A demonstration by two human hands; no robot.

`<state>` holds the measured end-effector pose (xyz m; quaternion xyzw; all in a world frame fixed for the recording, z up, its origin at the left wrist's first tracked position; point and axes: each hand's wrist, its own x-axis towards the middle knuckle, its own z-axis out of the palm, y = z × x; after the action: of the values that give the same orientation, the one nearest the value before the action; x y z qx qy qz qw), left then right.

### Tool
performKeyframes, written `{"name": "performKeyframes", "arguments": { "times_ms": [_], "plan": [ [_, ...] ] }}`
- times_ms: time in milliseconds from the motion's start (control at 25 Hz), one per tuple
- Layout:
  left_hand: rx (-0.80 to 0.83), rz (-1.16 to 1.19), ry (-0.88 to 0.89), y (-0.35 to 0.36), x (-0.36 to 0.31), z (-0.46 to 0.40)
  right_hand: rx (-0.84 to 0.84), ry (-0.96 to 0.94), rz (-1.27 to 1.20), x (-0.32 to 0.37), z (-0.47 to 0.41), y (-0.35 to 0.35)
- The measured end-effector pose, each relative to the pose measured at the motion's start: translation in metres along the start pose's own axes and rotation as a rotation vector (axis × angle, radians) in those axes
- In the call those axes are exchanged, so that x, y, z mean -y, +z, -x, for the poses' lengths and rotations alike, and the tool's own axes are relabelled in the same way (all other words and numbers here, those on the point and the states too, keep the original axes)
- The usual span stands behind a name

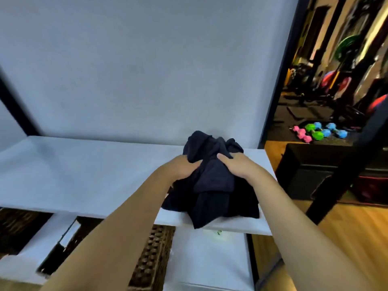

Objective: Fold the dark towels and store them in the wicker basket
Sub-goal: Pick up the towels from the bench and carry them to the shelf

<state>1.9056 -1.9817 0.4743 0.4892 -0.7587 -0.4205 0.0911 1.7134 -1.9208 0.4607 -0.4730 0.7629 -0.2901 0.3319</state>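
1. A wicker basket (152,257) sits under the white desk (84,171), below the left forearm, its woven side showing.
2. The left hand (180,168) grips the left side of the dark towels (212,183); its fingers are curled into the cloth and mostly hidden by it.
3. The dark towels lie in 1 crumpled heap on the desk's right end, bunched up between the 2 hands, a fold hanging over the front edge.
4. The right hand (237,165) clutches the heap's right side, thumb on top.
5. Coloured dumbbells (321,132) lie on the floor far right.
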Motion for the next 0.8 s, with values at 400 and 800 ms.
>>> {"name": "performKeyframes", "arguments": {
  "times_ms": [400, 800],
  "plan": [
    [-0.159, -0.143, 0.162, -0.036, -0.004, -0.043, -0.319, -0.065, 0.227, 0.035, -0.019, -0.026],
    [-0.166, 0.269, 0.496, -0.132, -0.066, -0.022, -0.580, -0.393, -0.404, 0.154, 0.006, -0.074]
  ]
}}
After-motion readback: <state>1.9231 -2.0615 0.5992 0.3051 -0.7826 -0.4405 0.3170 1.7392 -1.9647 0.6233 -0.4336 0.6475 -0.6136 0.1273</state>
